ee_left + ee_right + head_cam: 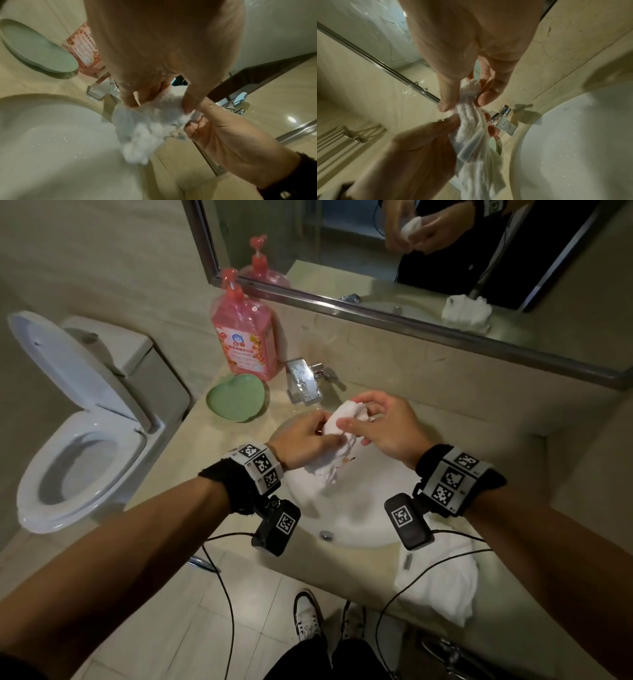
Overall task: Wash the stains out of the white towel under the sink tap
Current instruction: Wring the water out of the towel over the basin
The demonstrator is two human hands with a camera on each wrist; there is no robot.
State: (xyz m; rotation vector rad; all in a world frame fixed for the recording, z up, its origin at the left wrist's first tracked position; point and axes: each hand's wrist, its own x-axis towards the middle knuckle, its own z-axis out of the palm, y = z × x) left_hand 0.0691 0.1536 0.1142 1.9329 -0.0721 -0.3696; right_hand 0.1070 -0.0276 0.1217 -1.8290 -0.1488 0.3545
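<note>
1. The white towel is bunched in both hands at the centre of the head view, above the white sink and just below the chrome tap; its loose end hangs down toward the basin.
2. The left hand grips the towel's lower part, fingers curled round the cloth.
3. The right hand pinches the upper bunch between thumb and fingertips.
4. An orange stain shows on the hanging part.
5. At upper left of the tap stand a pink soap bottle and a green heart-shaped dish.
6. A 2nd white towel lies on the counter at lower right.
</note>
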